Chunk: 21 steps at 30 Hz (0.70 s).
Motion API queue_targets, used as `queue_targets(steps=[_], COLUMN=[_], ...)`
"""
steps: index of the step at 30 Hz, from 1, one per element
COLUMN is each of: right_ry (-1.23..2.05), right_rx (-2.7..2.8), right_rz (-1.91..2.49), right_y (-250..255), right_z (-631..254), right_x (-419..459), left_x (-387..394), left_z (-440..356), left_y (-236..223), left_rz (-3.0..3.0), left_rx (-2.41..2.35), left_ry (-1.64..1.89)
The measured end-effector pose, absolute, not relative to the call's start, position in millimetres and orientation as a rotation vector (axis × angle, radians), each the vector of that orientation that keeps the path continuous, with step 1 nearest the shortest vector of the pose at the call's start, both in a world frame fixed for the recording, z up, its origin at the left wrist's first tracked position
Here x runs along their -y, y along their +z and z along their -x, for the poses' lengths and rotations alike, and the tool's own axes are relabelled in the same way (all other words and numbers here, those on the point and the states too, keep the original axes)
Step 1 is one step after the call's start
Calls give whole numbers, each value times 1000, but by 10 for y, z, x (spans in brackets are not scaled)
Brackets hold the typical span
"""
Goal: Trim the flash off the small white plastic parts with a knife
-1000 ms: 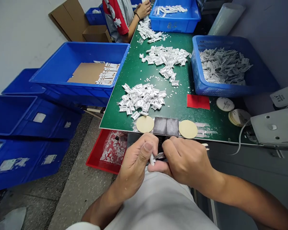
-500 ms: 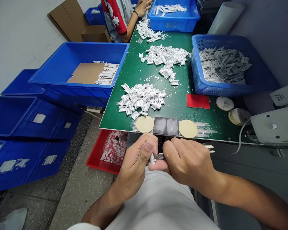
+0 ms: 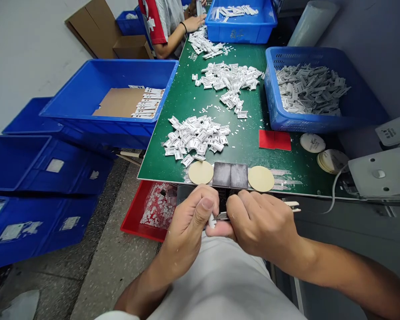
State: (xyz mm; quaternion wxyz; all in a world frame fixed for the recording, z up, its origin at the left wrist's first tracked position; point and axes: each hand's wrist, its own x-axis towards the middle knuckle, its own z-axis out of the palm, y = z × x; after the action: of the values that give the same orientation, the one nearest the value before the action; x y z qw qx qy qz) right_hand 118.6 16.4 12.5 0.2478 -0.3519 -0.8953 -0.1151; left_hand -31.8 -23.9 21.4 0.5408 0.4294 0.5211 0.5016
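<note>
My left hand (image 3: 192, 229) pinches a small white plastic part (image 3: 212, 221) between thumb and fingers, in front of the table edge. Wrapped in my right hand (image 3: 265, 226) is a knife (image 3: 222, 216) with a short metal blade; its pale, forked handle end (image 3: 294, 206) sticks out on the far side of the fist. The blade's tip is at the white part, and my right thumb lies just below. Most of the handle is hidden. Just beyond the hands, a pile of white plastic parts (image 3: 197, 135) lies on the green table (image 3: 243, 146).
Cream discs (image 3: 201, 172) and dark pads (image 3: 230, 175) line the near edge. A blue basket of white parts (image 3: 315, 122) stands right, a large blue bin (image 3: 113, 66) left. Below is a red tray (image 3: 130, 222). A co-worker's hand (image 3: 195, 22) is at the far end.
My hands stay nearly in place at the white part, with the blade still against it. The co-worker's hands have come apart, one now lower by the table.
</note>
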Motion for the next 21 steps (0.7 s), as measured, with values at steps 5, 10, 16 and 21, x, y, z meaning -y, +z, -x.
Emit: queue_targets(steps=[5, 10, 16, 21], right_ry=[-322, -324, -206, 454], right_rx=[2422, 2409, 2372, 2171], right_rz=[941, 929, 885, 972], right_y=[138, 144, 50, -89], right_z=[-1177, -1179, -1205, -1381], right_x=[-167, -161, -159, -181], left_x=[231, 211, 233, -302], left_z=[323, 318, 268, 476], left_y=[209, 193, 178, 167], left_rz=[-1009, -999, -1009, -1510], left_rx=[-1231, -1238, -1244, -1436], left_ry=[1181, 1195, 1191, 1129])
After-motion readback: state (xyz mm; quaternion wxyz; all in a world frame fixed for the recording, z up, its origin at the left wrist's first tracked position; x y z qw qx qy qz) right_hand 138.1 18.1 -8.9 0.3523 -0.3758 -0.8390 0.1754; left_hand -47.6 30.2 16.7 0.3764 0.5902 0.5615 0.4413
